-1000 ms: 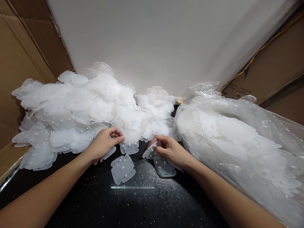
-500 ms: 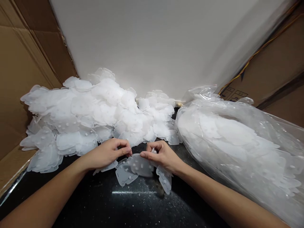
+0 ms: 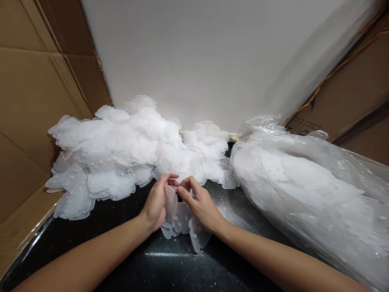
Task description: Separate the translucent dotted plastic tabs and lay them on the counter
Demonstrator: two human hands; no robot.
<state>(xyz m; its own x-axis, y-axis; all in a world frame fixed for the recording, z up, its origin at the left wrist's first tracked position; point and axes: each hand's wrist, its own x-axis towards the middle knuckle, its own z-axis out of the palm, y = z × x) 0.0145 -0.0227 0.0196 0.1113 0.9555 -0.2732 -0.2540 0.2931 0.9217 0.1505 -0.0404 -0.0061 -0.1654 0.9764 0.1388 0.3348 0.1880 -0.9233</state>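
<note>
My left hand (image 3: 157,202) is cupped with its fingers curled around a translucent silicone sheet (image 3: 171,202) standing on edge against the palm. My right hand (image 3: 201,203) is closed, thumb and forefinger together near the left fingertips, with another small frosted sheet (image 3: 199,235) hanging beneath it. Between and below both hands lie several more of these thin studded sheets (image 3: 182,219) on the black countertop (image 3: 121,239). What exactly the right fingertips pinch is partly hidden.
A big heap of the same translucent sheets (image 3: 121,142) stands behind my hands against the pale wall (image 3: 206,61). At the right lies a clear plastic bag (image 3: 298,174) full of them. Cardboard (image 3: 27,101) rises at the left, and a cardboard box (image 3: 349,105) stands at the right.
My left hand has moved right and turned palm inward, now around a sheet. My right hand stays near the middle, and the hands are closer together. The view has shifted slightly.
</note>
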